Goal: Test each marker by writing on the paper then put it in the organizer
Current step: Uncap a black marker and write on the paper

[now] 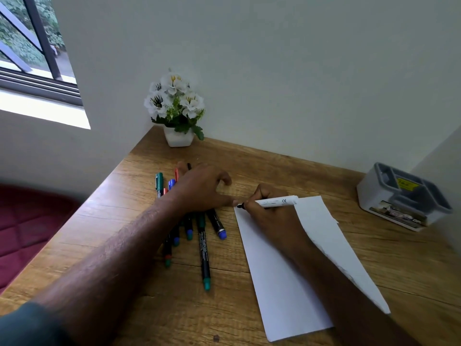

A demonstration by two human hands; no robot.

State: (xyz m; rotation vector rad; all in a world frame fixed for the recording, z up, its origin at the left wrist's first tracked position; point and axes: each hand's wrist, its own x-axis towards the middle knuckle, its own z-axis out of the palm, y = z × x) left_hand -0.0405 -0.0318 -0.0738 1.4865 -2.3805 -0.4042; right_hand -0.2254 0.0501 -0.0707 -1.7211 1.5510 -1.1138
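The sheet of white paper [287,283] is lying on the wooden surface [249,166], running from the near edge toward the middle. The right hand [269,208] is gripping a white marker [277,202] in closed fingers, and its dark tip is touching the paper's far left corner. Just left of that, the left hand [202,188] is resting flat with loosely spread fingers, holding nothing, its thumb lying right beside the marker tip. Under and around that hand a loose pile of markers [194,233] is sitting, with blue, green and red caps showing, near the surface's left edge. Further out, by the right edge, the grey organizer [404,196] is standing with its compartments open to view. At the far left corner, a small white pot of white flowers [175,108] is sitting against the wall.
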